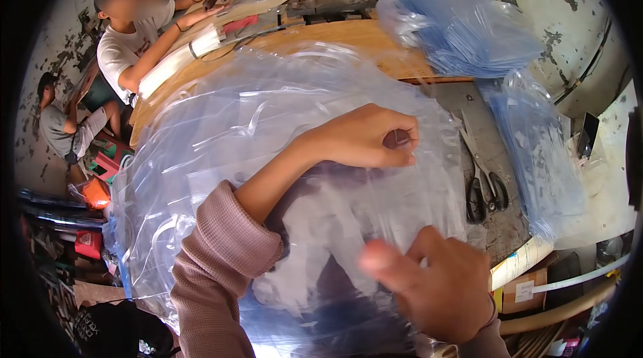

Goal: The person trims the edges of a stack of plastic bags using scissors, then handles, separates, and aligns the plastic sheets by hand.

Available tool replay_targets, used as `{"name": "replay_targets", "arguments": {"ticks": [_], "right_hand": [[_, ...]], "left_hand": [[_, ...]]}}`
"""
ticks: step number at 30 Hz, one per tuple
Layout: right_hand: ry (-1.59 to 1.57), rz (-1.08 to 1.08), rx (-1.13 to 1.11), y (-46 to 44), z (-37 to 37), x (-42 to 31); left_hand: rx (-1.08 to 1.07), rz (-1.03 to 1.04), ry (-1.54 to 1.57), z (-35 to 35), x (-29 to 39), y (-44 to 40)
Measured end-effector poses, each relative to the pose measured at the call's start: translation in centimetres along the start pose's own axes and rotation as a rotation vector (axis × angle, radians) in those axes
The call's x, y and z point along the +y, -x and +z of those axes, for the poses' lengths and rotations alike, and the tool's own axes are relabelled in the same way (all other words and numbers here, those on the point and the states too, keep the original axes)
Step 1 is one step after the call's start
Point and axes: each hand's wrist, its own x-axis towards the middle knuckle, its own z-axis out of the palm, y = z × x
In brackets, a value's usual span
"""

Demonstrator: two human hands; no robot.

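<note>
A wide heap of clear plastic sheets [221, 130] with shiny strips along some edges spreads beneath both hands. Over its upper right part, my left hand [368, 135] curls thumb and forefinger together in a pinch. Whatever lies between those fingertips is too small to make out. Lower down and nearer to me, my right hand [445, 284] is smeared by motion above the sheets, its thumb pointing left and its other fingers bent. Its grip cannot be judged. Black-handled scissors [479, 174] lie just right of the heap.
Stacked bluish plastic sheets [469, 30] stand at the back right, and another pile [536, 157] hangs along the right side. A person [134, 43] works at the wooden table [348, 33] at the back left; another person [63, 123] sits farther off. A cardboard box [526, 291] is below right.
</note>
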Motion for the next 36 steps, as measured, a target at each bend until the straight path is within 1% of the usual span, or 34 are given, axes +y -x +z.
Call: {"name": "replay_targets", "arguments": {"ticks": [2,3,5,6,8,9,11,12,14,15,17,18,19,21,22,23,24,25,26,27,29,30,31,33,34,35,36], "right_hand": [[0.113,0.051,-0.332,-0.9,-1.2,-1.4],[0.114,0.052,-0.328,-0.8,-0.9,-1.3],[0.026,0.151,-0.395,-0.2,0.3,-0.7],[0.026,0.151,-0.394,0.5,0.9,-0.2],[-0.219,0.175,-0.134,2.4,2.2,0.8],[-0.219,0.183,-0.133,3.3,2.8,1.0],[-0.287,0.623,0.432,5.1,3.9,1.1],[-0.281,0.622,0.439,5.7,4.0,1.5],[-0.452,0.702,0.462,6.9,3.8,2.2],[-0.448,0.699,0.475,7.2,3.7,2.1],[-0.635,0.629,0.433,7.5,3.4,1.7],[-0.830,0.627,0.392,7.7,3.3,1.5],[-0.830,0.629,0.402,7.7,3.1,1.6],[-1.024,0.560,0.182,7.8,2.4,2.1],[-1.224,0.526,0.099,8.2,1.9,2.3],[-1.224,0.528,0.109,8.4,1.6,2.1],[-1.346,0.518,-0.035,8.6,1.2,1.8],[-1.463,0.504,-0.183,8.9,1.1,1.6],[-1.663,0.566,-0.092,9.4,1.6,0.6],[-1.661,0.566,-0.080,9.4,1.7,0.4],[-2.177,0.527,-0.122,9.5,1.8,0.1],[-2.201,0.636,-0.148,9.9,1.6,-0.2],[-2.204,0.631,-0.138,10.0,1.1,-0.3],[-1.961,0.760,-0.122,10.3,0.2,0.0],[-1.715,0.644,0.058,10.7,0.9,0.7],[-1.715,0.645,0.061,10.7,0.9,0.9],[-1.358,0.690,0.136,10.3,0.7,1.2]], "left_hand": [[-0.005,0.011,0.007,0.0,0.0,0.1],[-0.006,0.014,0.003,0.0,0.0,0.1],[-0.003,0.007,0.036,0.1,0.0,0.1],[-0.004,0.008,0.036,0.1,0.0,0.1],[0.020,-0.013,0.045,0.2,0.0,0.1],[0.013,-0.010,0.048,0.3,0.0,0.0],[0.004,0.036,0.015,0.1,0.1,0.1],[0.003,0.045,0.012,-0.1,0.4,0.1],[0.031,0.019,0.050,-0.5,1.3,0.3],[0.027,0.029,0.042,-0.6,1.6,0.4],[0.083,0.077,0.063,-0.8,2.2,0.5],[0.078,0.082,0.057,-1.1,2.8,0.7],[0.105,0.112,0.026,-1.5,3.6,0.9],[0.125,0.152,-0.009,-1.9,4.6,1.1],[0.153,0.222,-0.036,-1.8,5.0,1.1],[0.182,0.292,-0.061,-1.8,5.4,1.2],[0.175,0.298,-0.062,-1.7,5.9,1.2],[0.189,0.349,-0.084,-1.7,6.4,1.3],[0.204,0.401,-0.105,-1.7,6.9,1.3],[0.196,0.409,-0.106,-1.8,7.3,1.4],[0.257,0.439,-0.021,-2.1,8.0,1.7],[0.279,0.419,0.034,-1.9,8.4,1.9],[0.271,0.422,0.032,-1.9,8.4,1.8],[0.196,0.484,-0.012,-1.8,8.1,1.6],[0.193,0.484,-0.012,-1.4,7.7,1.5],[0.253,0.375,0.010,-0.7,7.3,1.3],[0.313,0.266,0.031,-0.3,7.0,1.1]]}}
